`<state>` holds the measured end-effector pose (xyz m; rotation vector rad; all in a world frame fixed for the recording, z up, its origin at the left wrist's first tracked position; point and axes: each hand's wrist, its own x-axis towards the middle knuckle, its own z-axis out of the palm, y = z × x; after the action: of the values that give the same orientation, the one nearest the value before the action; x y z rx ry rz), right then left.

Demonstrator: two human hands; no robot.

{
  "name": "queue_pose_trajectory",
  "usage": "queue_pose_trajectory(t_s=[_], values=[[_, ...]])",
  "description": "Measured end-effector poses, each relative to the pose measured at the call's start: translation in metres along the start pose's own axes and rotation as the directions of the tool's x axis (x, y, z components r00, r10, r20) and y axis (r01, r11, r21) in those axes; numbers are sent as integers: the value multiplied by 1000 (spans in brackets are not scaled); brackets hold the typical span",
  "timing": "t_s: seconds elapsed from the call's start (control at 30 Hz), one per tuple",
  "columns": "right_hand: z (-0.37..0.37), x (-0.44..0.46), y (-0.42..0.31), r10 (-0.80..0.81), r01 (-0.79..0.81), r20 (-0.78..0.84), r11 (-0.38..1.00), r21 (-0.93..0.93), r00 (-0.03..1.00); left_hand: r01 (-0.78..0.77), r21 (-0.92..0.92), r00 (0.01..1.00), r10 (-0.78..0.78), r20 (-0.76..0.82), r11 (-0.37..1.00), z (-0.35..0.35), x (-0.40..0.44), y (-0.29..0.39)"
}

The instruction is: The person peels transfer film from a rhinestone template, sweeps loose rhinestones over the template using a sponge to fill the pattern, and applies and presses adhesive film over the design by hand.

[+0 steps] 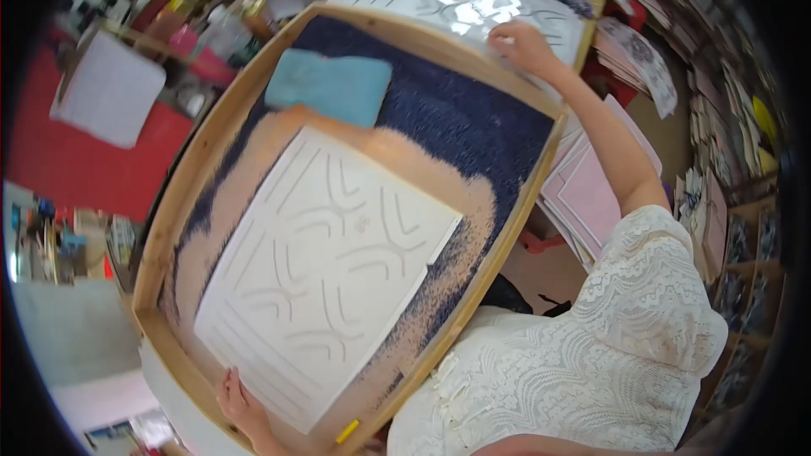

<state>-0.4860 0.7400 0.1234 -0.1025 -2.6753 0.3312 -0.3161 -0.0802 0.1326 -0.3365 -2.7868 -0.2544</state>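
A white sheet with grey curved and straight line patterns lies in a wooden-rimmed tray. Small dark blue grains are spread over the tray's bed around it. My left hand is at the sheet's near edge, fingers slightly apart, fingertips touching or just beside it. Beyond the tray's far rim, my right hand is bent over a glossy plastic-covered sheet with dark lines. Its fingers are curled together; what they pinch is too small to make out. A light blue pad rests on the grains.
A yellow stick lies by the tray's near rim. Pink and white sheets are stacked at the right, near shelves of papers. Bottles and a hanging white sheet stand left of the tray.
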Motion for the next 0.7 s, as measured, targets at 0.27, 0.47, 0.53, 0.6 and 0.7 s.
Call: queue_pose_trajectory(t_s=[0.27,0.47,0.53,0.6,0.7], values=[[86,55,-166,-571,575,-72,816,56,818,111,-71,994,-110,11,991,-24,-27,34],[171,134,-251,-690,645,-325,722,-252,646,216,-6,970,-214,119,976,-49,-64,67],[153,149,-254,-500,497,25,854,-155,866,263,31,954,-264,140,964,-56,-104,63],[207,212,-189,-370,343,404,929,140,836,378,-26,910,-366,194,926,-59,-130,70],[192,194,-139,-289,-14,479,845,534,829,480,-107,865,-450,224,871,-55,-139,92]])
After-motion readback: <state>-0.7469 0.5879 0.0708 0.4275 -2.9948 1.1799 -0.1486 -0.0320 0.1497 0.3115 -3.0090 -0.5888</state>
